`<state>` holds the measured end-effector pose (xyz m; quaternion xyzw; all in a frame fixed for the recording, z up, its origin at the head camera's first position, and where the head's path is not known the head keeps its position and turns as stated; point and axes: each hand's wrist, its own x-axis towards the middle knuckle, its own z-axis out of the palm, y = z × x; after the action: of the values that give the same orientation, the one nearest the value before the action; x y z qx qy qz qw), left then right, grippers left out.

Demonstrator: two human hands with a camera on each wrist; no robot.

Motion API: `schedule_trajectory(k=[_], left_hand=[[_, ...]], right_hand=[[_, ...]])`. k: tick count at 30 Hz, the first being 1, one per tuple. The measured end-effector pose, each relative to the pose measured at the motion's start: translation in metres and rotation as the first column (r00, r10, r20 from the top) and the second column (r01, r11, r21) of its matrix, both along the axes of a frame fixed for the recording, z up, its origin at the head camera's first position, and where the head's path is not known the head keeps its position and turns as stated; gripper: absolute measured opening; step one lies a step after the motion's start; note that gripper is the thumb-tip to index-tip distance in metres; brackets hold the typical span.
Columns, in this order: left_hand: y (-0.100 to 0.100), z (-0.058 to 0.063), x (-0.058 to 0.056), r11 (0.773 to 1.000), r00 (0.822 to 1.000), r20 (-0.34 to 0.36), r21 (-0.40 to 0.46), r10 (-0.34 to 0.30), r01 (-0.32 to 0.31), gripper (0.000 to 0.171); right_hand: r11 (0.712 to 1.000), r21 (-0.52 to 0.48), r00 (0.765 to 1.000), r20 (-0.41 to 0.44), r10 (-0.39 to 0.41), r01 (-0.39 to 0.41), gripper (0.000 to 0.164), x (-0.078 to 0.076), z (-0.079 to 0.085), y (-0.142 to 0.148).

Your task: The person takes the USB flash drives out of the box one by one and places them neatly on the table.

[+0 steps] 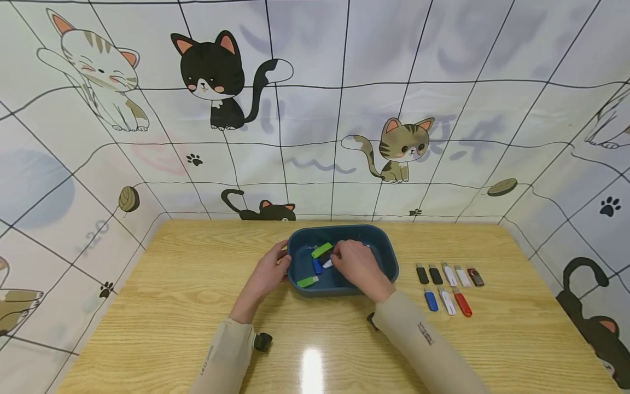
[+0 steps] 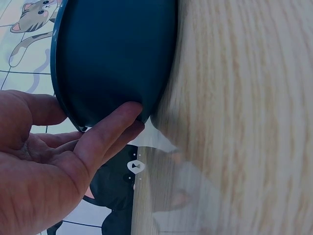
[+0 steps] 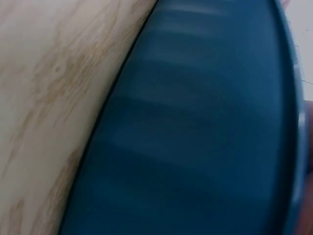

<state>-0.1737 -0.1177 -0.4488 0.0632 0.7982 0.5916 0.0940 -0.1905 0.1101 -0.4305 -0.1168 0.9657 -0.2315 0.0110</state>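
Observation:
A dark blue plastic tub [image 1: 339, 290] stands on the table, holding several USB sticks. Among them are a green stick [image 1: 322, 250], another green one [image 1: 308, 282], a blue one [image 1: 317, 266] and a white one [image 1: 327, 264]. My left hand [image 1: 268, 268] holds the tub's left end, thumb at the rim and fingers against the outer wall, as the left wrist view shows. Inside the tub, my right hand [image 1: 359, 265] has its fingers bent down at the dark and white sticks. Its fingertips are hidden, and the right wrist view is filled mostly by the tub's outer wall [image 3: 190, 122].
To the right of the tub, several USB sticks lie in two rows on the wooden table [image 1: 172, 290]. The back row includes a black stick [image 1: 421, 273]; the front row has blue [image 1: 431, 300], white [image 1: 447, 301] and red [image 1: 462, 303] ones. A cat-patterned cloth [image 1: 315, 120] surrounds the table.

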Motion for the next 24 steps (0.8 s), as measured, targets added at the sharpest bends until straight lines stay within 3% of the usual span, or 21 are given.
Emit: schedule_trajectory(k=[5, 9, 17, 24], left_hand=[[-0.001, -0.001, -0.001, 1.000, 1.000, 0.003, 0.009, -0.005, 0.005, 0.051], [-0.001, -0.003, -0.001, 1.000, 1.000, 0.005, 0.004, -0.006, 0.005, 0.051], [-0.001, -0.002, -0.002, 1.000, 1.000, 0.018, -0.002, 0.005, -0.005, 0.051], [-0.002, -0.004, -0.002, 1.000, 1.000, 0.009, 0.011, -0.005, 0.005, 0.051]], right_hand=[[0.998, 0.058, 0.999, 0.001, -0.041, 0.040, 0.041, -0.008, -0.005, -0.005], [0.994, 0.091, 0.998, -0.023, -0.055, 0.057, 0.048, -0.011, -0.008, -0.011], [0.993, 0.091, 0.998, -0.008, -0.067, 0.068, 0.052, -0.015, -0.008, -0.022], [0.992, 0.104, 0.997, 0.017, -0.072, 0.070, 0.043, -0.018, -0.010, -0.025]])
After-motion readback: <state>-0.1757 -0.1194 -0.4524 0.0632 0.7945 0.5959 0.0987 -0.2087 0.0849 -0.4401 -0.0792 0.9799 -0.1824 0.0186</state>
